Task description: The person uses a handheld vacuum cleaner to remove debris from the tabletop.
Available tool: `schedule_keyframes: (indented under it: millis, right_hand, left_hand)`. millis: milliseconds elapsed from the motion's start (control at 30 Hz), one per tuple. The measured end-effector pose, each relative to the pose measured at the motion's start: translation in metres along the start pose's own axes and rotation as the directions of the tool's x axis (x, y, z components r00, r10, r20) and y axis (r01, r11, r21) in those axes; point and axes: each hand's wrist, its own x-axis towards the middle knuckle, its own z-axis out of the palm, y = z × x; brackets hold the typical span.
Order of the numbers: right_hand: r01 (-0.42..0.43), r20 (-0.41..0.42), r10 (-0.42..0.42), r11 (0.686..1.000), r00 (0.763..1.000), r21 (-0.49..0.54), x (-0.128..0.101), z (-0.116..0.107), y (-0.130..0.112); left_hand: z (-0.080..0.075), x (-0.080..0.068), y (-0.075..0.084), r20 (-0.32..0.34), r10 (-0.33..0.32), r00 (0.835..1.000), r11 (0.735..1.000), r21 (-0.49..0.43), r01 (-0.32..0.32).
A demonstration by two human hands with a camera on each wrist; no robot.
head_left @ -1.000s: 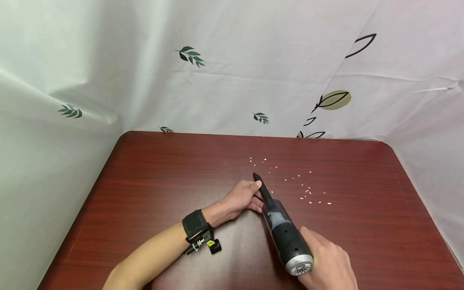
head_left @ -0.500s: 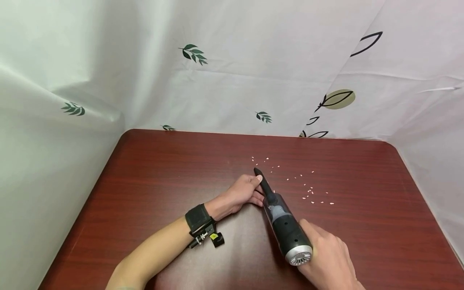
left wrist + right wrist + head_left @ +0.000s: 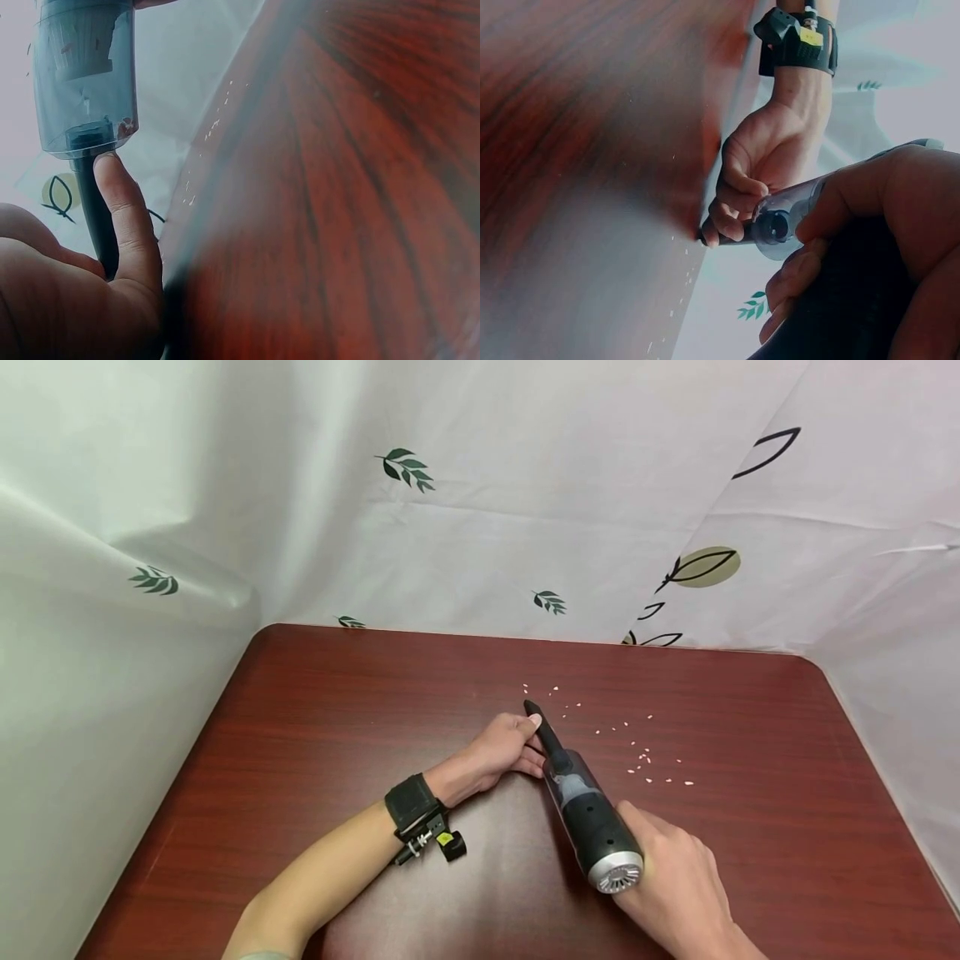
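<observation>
A black handheld vacuum cleaner (image 3: 592, 818) with a silver vented end slants over the table in the head view. My right hand (image 3: 675, 877) grips its handle. At the front, my left hand (image 3: 502, 747) pinches the slim black nozzle (image 3: 549, 739) between thumb and fingers. In the left wrist view, the clear dust cup (image 3: 86, 112) shows a pleated filter and a few small bits inside. Small white scraps (image 3: 643, 756) lie scattered on the table, ahead and to the right of the nozzle; the nozzle tip is close to the nearest ones.
The dark red wooden table (image 3: 360, 693) has rounded far corners. White curtains (image 3: 465, 543) with leaf prints hang right behind it and along both sides. A black strap with a small camera (image 3: 416, 810) is on the left wrist.
Both hands and the vacuum cleaner have shifted slightly forward, bringing the nozzle tip nearer the far scraps. The head view has also drifted a little. Both grips stay the same.
</observation>
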Motion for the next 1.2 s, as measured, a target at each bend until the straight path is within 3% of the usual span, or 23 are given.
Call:
schedule_keyframes:
  millis: [700,1200]
  right_hand:
    - [-0.04,0.059,0.039,0.999,0.998,0.03,0.021,0.006,-0.004]
    - [-0.058,0.062,0.056,0.998,0.996,0.028,0.023,0.006,-0.004]
  left_hand:
    - [-0.015,0.011,0.01,-0.031,-0.017,0.999,1.0,0.007,0.017]
    - [-0.014,0.014,0.013,-0.027,-0.029,0.999,1.0,0.008,0.029]
